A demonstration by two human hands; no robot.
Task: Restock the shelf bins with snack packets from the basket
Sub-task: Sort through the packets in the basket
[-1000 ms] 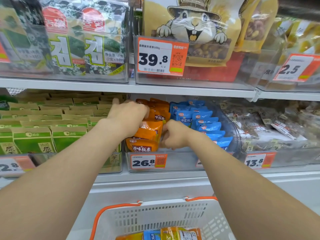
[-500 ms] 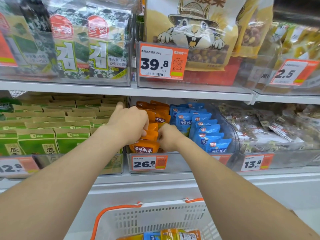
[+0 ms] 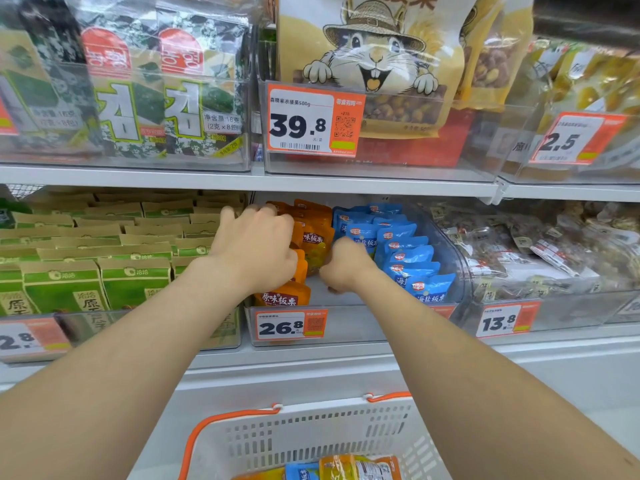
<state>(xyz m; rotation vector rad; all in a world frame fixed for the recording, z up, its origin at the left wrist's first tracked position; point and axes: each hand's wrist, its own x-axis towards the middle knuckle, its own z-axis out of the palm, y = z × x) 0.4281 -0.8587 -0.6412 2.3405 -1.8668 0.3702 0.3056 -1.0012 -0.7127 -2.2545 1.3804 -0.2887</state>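
A white store shelf [image 3: 346, 184] carries clear bins of snacks. In the middle bin [image 3: 356, 323], the left hand [image 3: 256, 251] curls over the row of orange packets [image 3: 314, 241], gripping them. The right hand [image 3: 346, 268] is fisted between that row and the blue packets [image 3: 412, 254]; I cannot tell whether it holds anything. Below, the white basket [image 3: 311, 434] has more packets [image 3: 346, 467] in it.

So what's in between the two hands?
In the head view, orange snack packets stand between the left hand and the right hand; lower down, the bin floor between them is bare.
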